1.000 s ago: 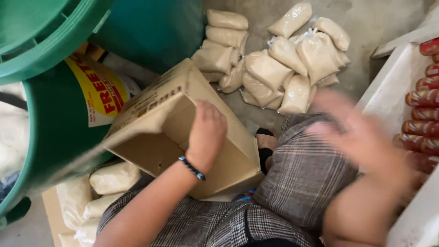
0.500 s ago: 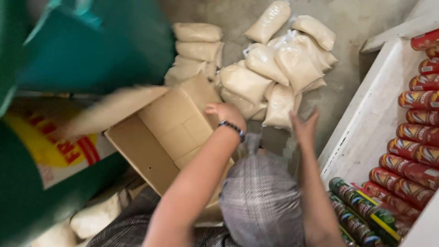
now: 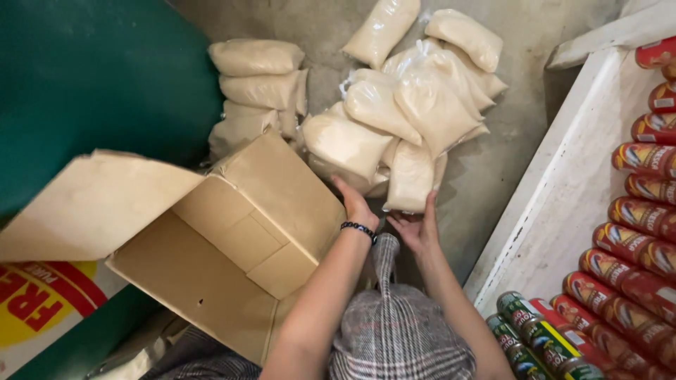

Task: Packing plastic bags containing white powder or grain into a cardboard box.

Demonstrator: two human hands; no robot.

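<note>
Below, head view: bare grey concrete floor (image 3: 507,169), dusty, in a cramped storage corner. A large green drum (image 3: 91,77) fills the upper left; a white shelf (image 3: 563,197) runs along the right edge.

Change since the frame half a second back: both hands have come down closer to the heap. The left hand (image 3: 355,205), beaded bracelet at the wrist, now rests at the lip of the open cardboard box (image 3: 232,246), fingers loosely extended, gripping nothing. The right hand (image 3: 417,226), blurred before, is now sharp, palm open, fingertips touching the lower end of a bag in the pile of clear bags of pale grain (image 3: 394,119). Neither hand has closed on a bag. The box is empty and lies tilted, flap open toward the drum.

Surroundings: a second stack of bags (image 3: 257,84) against the drum; rows of red cans (image 3: 641,211) and green-lidded cans (image 3: 542,338) on the shelf. A plaid-trousered knee (image 3: 394,338) sits between the forearms.
</note>
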